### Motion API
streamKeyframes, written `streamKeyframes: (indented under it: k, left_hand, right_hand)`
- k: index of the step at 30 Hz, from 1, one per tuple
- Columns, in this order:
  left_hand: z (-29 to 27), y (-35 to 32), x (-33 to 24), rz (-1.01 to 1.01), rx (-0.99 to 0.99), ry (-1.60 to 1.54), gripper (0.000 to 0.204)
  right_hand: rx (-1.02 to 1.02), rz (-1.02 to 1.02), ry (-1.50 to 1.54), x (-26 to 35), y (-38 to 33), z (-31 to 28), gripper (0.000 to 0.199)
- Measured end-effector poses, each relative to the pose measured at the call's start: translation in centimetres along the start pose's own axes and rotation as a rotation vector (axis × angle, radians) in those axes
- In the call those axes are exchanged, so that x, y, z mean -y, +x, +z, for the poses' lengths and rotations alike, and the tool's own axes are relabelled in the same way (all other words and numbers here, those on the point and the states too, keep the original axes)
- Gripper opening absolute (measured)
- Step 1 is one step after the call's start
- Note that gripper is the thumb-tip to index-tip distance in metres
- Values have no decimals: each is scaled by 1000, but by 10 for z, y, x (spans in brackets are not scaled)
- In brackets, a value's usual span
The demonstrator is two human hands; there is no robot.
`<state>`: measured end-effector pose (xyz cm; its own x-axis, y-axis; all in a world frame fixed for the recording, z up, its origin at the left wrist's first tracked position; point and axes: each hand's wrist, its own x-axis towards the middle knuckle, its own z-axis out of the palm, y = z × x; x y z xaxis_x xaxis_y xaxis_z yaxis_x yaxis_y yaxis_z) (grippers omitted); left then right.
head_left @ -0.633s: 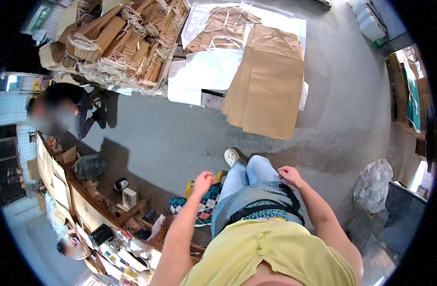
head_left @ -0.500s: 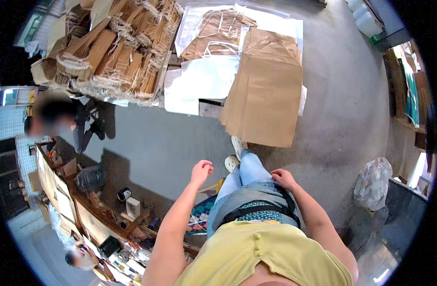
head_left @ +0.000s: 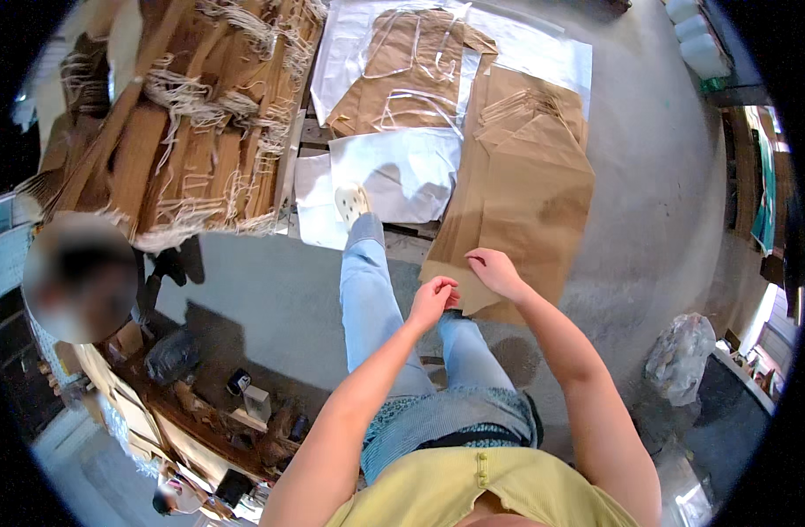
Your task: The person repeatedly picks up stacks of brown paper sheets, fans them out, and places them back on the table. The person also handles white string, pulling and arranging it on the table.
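Note:
A fanned pile of large, flat brown paper pieces lies in front of me; whether they are sheets or bags I cannot tell. My right hand is over the pile's near end, its fingers bent and held together at the paper. Just left of it, my left hand is closed, fingers curled beside the pile's near left corner. A lighter patch of paper shows between the two hands. What either hand holds, if anything, is hidden. My left shoe is over the white sheets left of the pile.
Behind the white sheets lies creased brown paper with white straps. Bundled brown paper with loose strings is piled at far left. A person is at left, above a cluttered bench. A clear plastic bag stands at right.
I have stepped forward, my left foot swinging out over the white sheets. Both hands have come forward and together, from beside my legs to the near end of the brown paper pile.

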<state>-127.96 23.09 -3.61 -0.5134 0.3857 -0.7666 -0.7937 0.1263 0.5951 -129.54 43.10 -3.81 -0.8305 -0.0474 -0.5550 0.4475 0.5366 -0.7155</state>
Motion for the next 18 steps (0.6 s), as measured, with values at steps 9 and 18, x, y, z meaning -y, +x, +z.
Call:
streamKeyframes:
  k: [9,18]
  left_hand:
    - [-79,216,-43,-14,-108,7,17]
    - [-118,237,-155,25,-147,118,22]
  right_hand:
    - [1,230,14,-37,244,53,30]
    - [46,86,-806,-68,468,52,34]
